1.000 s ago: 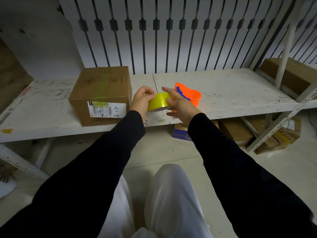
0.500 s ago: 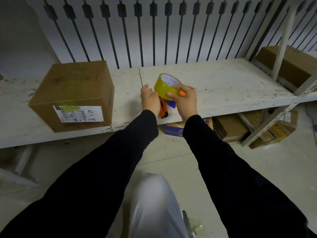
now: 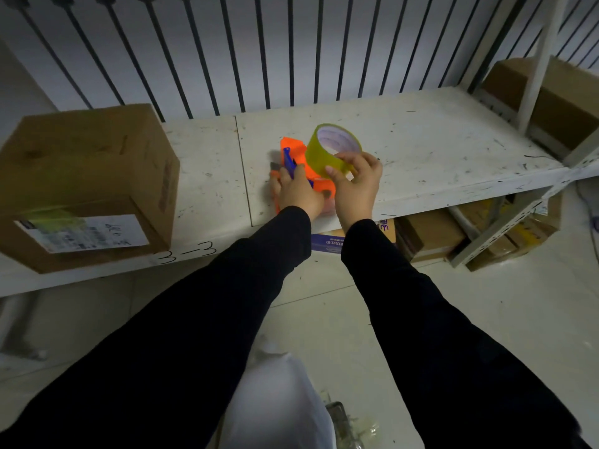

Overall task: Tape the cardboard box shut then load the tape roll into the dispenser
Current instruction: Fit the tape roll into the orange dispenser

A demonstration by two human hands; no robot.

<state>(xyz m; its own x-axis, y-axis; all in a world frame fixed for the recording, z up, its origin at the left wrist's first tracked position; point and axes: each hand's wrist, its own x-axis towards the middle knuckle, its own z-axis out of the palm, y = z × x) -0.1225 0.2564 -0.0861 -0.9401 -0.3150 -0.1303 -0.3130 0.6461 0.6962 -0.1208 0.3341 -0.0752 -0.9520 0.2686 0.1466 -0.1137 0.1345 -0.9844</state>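
Note:
The yellow tape roll (image 3: 327, 150) is held tilted above the white shelf (image 3: 437, 150), gripped by my right hand (image 3: 355, 186) at its lower right rim. Directly left of it, my left hand (image 3: 296, 189) is closed around the orange tape dispenser (image 3: 295, 157), which has a blue part near its front. The roll's lower edge touches or overlaps the dispenser's body. The brown cardboard box (image 3: 87, 176) stands at the shelf's left end, with yellowish tape across its top and front and a white label on the near face.
Black vertical bars (image 3: 259, 53) run along the wall behind the shelf. More cardboard boxes (image 3: 431, 234) lie on the floor under the shelf, and another box (image 3: 564, 102) sits on the shelf at the right. A white post (image 3: 538, 59) rises there.
My left hand has let go of the tape roll and taken hold of the orange dispenser. My right hand now carries the roll alone, just above it. The view has shifted, moving the box leftward.

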